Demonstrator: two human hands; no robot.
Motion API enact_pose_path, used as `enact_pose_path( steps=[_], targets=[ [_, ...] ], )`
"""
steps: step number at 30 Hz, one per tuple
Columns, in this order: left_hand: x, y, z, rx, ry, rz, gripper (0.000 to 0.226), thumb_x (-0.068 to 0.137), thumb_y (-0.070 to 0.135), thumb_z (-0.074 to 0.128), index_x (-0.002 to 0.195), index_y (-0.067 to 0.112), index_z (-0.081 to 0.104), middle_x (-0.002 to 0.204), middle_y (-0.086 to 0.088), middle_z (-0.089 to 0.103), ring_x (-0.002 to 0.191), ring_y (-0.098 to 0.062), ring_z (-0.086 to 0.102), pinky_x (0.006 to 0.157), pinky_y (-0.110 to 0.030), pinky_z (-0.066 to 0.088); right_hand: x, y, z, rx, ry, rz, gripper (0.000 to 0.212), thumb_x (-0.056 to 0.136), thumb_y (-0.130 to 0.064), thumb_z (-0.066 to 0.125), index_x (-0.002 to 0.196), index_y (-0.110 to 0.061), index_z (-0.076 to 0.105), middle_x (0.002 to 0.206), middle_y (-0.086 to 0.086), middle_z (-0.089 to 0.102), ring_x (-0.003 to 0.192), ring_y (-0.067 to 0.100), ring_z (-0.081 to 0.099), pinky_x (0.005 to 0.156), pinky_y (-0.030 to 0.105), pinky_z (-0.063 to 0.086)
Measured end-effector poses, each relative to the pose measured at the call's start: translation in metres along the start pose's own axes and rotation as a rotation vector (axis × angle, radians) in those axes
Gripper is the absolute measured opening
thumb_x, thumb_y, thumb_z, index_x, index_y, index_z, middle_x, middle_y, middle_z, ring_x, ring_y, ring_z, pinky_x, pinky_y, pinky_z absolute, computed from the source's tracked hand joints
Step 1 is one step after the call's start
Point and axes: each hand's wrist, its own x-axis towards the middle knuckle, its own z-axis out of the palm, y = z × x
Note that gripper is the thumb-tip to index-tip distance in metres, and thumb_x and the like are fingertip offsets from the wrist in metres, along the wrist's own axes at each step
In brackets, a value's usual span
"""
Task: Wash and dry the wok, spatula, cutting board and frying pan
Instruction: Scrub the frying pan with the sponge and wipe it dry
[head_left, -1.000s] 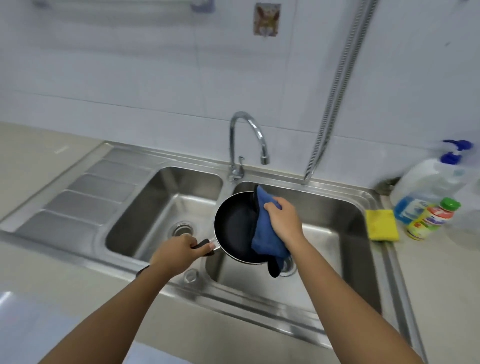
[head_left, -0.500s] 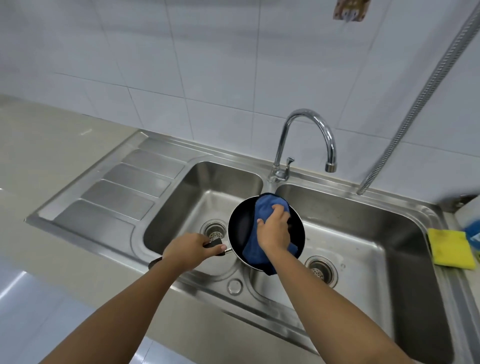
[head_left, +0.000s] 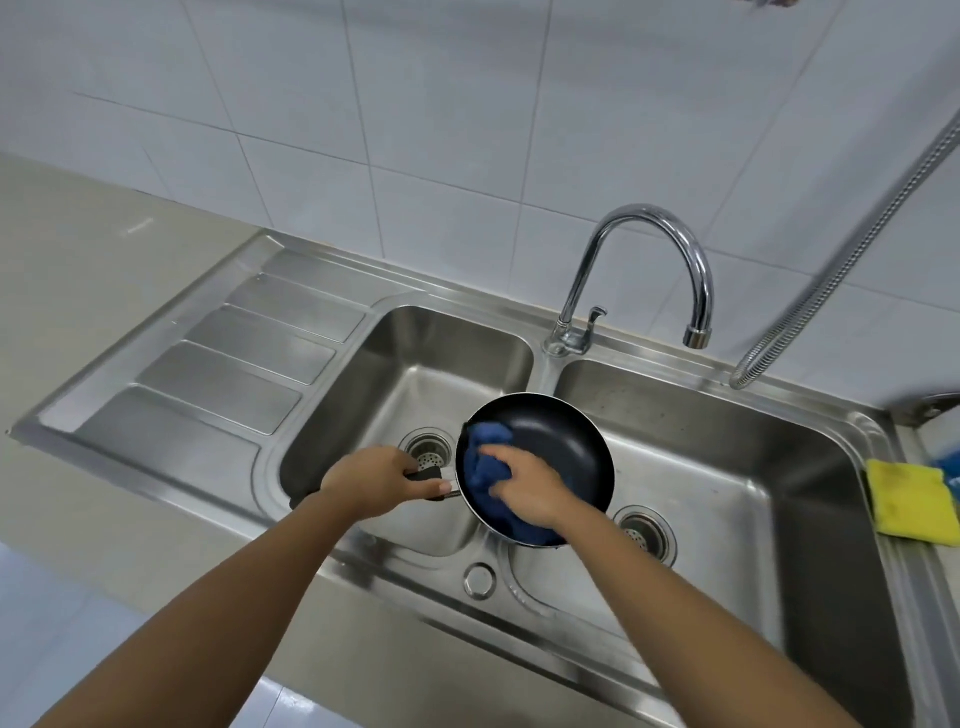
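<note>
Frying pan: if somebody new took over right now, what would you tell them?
Left hand grips the frying pan by its handle, above the sink.
Right hand holds a bunched blue cloth against the pan's inside.
Done: no water runs from the tap; the pan is at the wiping stage.
Left: finish wiping it. Wok, spatula and cutting board are out of view.

Brushed steel sink (head_left: 519, 618), glossy wall tiles (head_left: 441, 119)
</note>
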Motion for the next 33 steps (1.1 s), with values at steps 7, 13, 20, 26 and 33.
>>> enact_pose_path(
  steps=[7, 13, 20, 26, 33],
  targets=[
    [0.013, -0.006, -0.007, -0.07, -0.065, -0.009, 0.077, 0.055, 0.095, 0.05, 0.059, 0.018, 0.045, 0.06, 0.004, 0.049, 0.057, -0.014, 0.048, 0.056, -0.03, 0.033, -0.032, 0.018, -0.049, -0.59, -0.233, -0.04, 0.031, 0.089, -0.014, 0.054, 0.095, -0.037, 0.075, 0.11, -0.01, 0.061, 0.113, 0.021, 0.037, 0.104, 0.042, 0.02],
    [0.014, -0.006, -0.007, -0.047, -0.089, -0.008, 0.075, 0.059, 0.092, 0.053, 0.058, 0.017, 0.046, 0.059, 0.005, 0.05, 0.059, -0.014, 0.049, 0.057, -0.03, 0.035, -0.01, 0.004, -0.011, -0.312, -0.259, -0.18, 0.055, 0.085, -0.022, 0.067, 0.137, -0.024, 0.05, 0.134, 0.006, 0.043, 0.122, 0.027, 0.044, 0.103, 0.042, 0.038],
    [0.002, 0.003, 0.009, 0.006, 0.018, -0.028, 0.077, 0.066, 0.092, 0.044, 0.069, 0.017, 0.055, 0.066, 0.002, 0.056, 0.06, -0.015, 0.053, 0.056, -0.03, 0.038, 0.031, 0.003, -0.014, -0.725, 0.275, 0.006, 0.053, 0.098, -0.023, 0.045, 0.148, -0.013, 0.029, 0.14, 0.014, 0.04, 0.122, 0.033, 0.046, 0.09, 0.04, 0.044],
    [0.005, 0.009, 0.006, 0.014, 0.065, -0.047, 0.08, 0.064, 0.095, 0.04, 0.063, 0.015, 0.048, 0.063, 0.0, 0.053, 0.059, -0.017, 0.051, 0.055, -0.029, 0.037, 0.016, 0.006, -0.041, -1.197, 0.004, 0.238, 0.037, 0.093, -0.031, 0.052, 0.129, -0.023, 0.055, 0.132, 0.003, 0.051, 0.122, 0.024, 0.043, 0.097, 0.034, 0.033],
    [0.013, 0.012, -0.006, 0.017, -0.016, -0.02, 0.076, 0.064, 0.094, 0.044, 0.06, 0.018, 0.05, 0.068, 0.002, 0.057, 0.071, -0.018, 0.059, 0.058, -0.029, 0.038, -0.006, 0.009, -0.045, -0.45, -0.352, -0.02, 0.04, 0.08, -0.001, 0.05, 0.103, -0.023, 0.074, 0.107, -0.002, 0.069, 0.099, 0.02, 0.059, 0.086, 0.029, 0.046]
  ],
)
